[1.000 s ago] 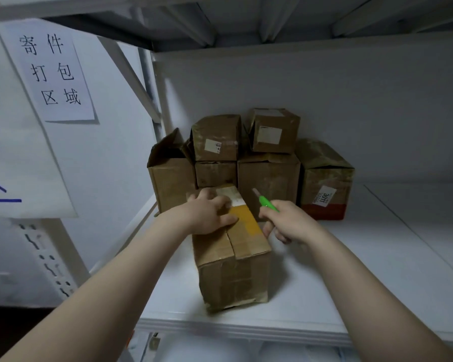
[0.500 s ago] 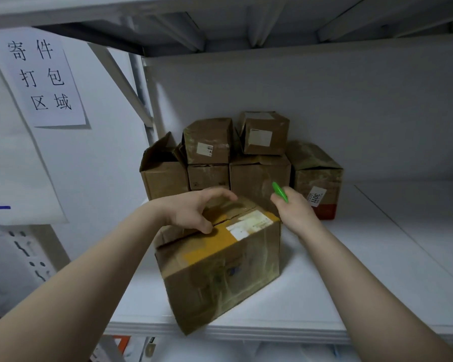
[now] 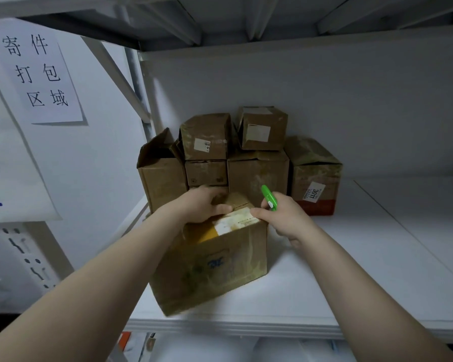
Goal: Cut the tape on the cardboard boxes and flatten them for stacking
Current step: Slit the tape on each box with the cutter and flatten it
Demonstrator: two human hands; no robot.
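Near the front edge of the white metal shelf [image 3: 351, 270], the left hand [image 3: 198, 206] curls its fingers over the top of a worn brown cardboard box [image 3: 220, 262]. The right hand [image 3: 285, 220], fingers clamped on a green plastic box cutter [image 3: 268, 197], touches the box's top right edge. 6 more brown cardboard boxes [image 3: 256, 173] are stacked behind.

Bare forearms reach in from 7 and 5 o'clock, converging at centre. The left hand [image 3: 199, 205] lies palm-down, fingers curled over the box [image 3: 215, 262] top. The right hand [image 3: 285, 218], at its 3 o'clock, fists a green cutter [image 3: 268, 197] pointing to 11 o'clock.
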